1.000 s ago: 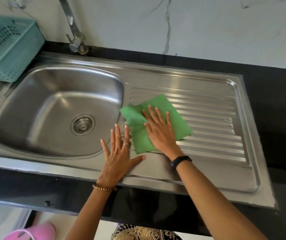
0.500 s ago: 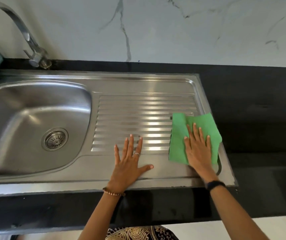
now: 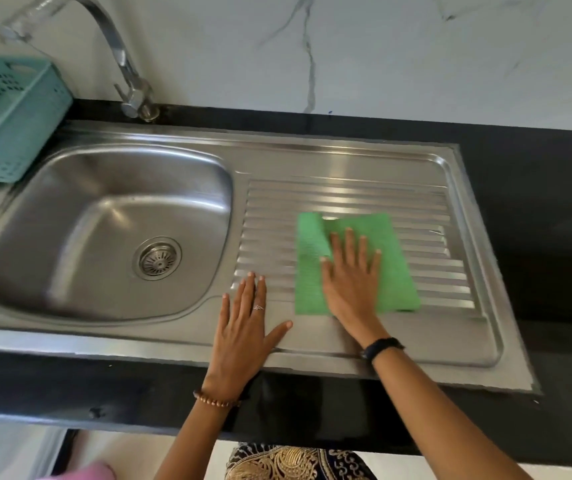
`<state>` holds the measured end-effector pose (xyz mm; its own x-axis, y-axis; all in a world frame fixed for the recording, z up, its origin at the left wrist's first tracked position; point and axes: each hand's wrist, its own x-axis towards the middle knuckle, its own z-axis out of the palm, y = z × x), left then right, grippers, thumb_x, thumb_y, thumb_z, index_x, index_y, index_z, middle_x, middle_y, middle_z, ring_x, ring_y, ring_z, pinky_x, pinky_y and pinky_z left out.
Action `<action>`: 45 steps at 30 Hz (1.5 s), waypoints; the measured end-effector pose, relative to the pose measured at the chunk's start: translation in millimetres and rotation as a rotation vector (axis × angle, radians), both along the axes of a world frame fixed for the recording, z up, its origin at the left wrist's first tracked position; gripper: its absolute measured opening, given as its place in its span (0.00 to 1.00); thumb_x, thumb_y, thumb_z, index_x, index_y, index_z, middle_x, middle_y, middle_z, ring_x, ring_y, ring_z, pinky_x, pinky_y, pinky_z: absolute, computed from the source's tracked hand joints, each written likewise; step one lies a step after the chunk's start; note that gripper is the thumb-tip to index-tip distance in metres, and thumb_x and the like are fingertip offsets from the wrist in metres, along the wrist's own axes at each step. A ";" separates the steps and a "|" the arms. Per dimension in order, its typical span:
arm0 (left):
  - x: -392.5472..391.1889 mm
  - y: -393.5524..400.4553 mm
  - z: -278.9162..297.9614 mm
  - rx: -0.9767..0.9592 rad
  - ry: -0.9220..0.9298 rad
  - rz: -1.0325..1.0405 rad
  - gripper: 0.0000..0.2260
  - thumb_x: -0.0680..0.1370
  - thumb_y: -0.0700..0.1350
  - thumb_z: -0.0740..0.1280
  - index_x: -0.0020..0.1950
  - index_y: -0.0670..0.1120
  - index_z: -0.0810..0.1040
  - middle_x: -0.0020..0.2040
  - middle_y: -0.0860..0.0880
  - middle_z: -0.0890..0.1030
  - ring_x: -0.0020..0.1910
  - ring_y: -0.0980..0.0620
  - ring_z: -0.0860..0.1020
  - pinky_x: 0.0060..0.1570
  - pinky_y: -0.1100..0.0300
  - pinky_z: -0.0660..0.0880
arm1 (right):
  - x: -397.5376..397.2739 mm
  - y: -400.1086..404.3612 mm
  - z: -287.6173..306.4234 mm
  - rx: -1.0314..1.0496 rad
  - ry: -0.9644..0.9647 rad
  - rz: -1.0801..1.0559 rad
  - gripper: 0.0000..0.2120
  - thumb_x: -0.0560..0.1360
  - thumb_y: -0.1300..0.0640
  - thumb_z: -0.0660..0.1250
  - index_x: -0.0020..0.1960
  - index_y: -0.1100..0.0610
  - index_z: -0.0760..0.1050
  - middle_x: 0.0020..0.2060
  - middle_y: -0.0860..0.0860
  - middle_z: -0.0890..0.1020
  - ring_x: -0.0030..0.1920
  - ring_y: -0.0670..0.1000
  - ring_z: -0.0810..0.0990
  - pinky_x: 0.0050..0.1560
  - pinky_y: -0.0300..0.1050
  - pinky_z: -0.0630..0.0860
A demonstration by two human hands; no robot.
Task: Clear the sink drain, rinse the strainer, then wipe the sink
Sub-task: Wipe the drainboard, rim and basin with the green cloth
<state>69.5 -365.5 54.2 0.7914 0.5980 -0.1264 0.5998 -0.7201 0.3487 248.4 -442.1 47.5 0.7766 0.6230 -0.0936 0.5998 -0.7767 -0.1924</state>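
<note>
Stainless steel sink [image 3: 346,161] is set into a black stone counter [image 3: 526,202], bowl on the left, ribbed drainboard [image 3: 340,202] on the right. Metal reads clean, with streaky reflections; some motion blur along the ribs. Strainer [image 3: 157,258] is seated in the drain at bowl centre. Chrome gooseneck faucet [image 3: 118,53] stands at the far edge behind the bowl, spout curving left. Wall behind is white marble-look panel [image 3: 381,53] with grey veins. Teal perforated plastic basket [image 3: 7,112] sits far left on the counter, just beside the sink rim.

Green cloth [image 3: 388,244] lies flat on the drainboard ribs, one far-left corner folded over. Right hand [image 3: 352,282] is pressed flat on top of it, fingers spread, palm down: no pinch, not curled round the cloth. Black band on that wrist.

Left hand [image 3: 243,330] is flat on the near sink edge between bowl and cloth, fingers extended, thumb out to the right, holding nothing. Ring on one finger, bead bracelet at the wrist. It is near the cloth but not touching it.

Below the counter edge: pale floor, patterned dark-and-gold fabric, a blurred pink object at the near left.
</note>
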 end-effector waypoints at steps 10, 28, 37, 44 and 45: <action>-3.3 2.9 3.2 -0.078 -0.152 0.077 0.44 0.71 0.58 0.64 0.72 0.49 0.34 0.73 0.49 0.36 0.74 0.48 0.34 0.74 0.50 0.38 | -67.6 95.5 -8.1 -0.108 -0.079 0.688 0.26 0.81 0.47 0.47 0.77 0.50 0.45 0.77 0.49 0.46 0.77 0.55 0.43 0.73 0.59 0.36; -5.6 6.7 6.1 -0.268 -0.283 0.069 0.38 0.77 0.56 0.59 0.70 0.56 0.31 0.74 0.50 0.34 0.74 0.50 0.34 0.72 0.56 0.35 | -39.7 46.5 -4.8 -0.017 -0.010 0.333 0.25 0.81 0.48 0.47 0.77 0.47 0.47 0.77 0.50 0.49 0.77 0.55 0.45 0.73 0.59 0.37; -5.9 3.9 10.8 -0.267 -0.196 0.152 0.33 0.76 0.63 0.54 0.69 0.64 0.32 0.70 0.60 0.27 0.70 0.56 0.26 0.68 0.50 0.26 | -34.9 34.2 -5.7 0.042 0.023 0.557 0.23 0.82 0.48 0.46 0.76 0.46 0.51 0.77 0.46 0.54 0.77 0.51 0.49 0.74 0.56 0.38; 36.1 -45.7 24.0 -0.234 -0.150 -0.223 0.27 0.75 0.66 0.46 0.68 0.68 0.33 0.72 0.62 0.31 0.71 0.60 0.29 0.69 0.52 0.26 | 69.1 -140.2 1.0 0.004 0.014 0.115 0.23 0.82 0.51 0.48 0.74 0.44 0.42 0.77 0.46 0.52 0.77 0.48 0.47 0.75 0.52 0.41; 42.1 -53.3 24.4 -0.208 -0.107 -0.267 0.27 0.76 0.64 0.46 0.68 0.66 0.32 0.72 0.60 0.30 0.72 0.58 0.29 0.70 0.50 0.27 | 76.4 -153.9 3.3 0.010 0.028 0.076 0.23 0.82 0.51 0.48 0.74 0.46 0.42 0.77 0.48 0.52 0.77 0.49 0.47 0.76 0.51 0.42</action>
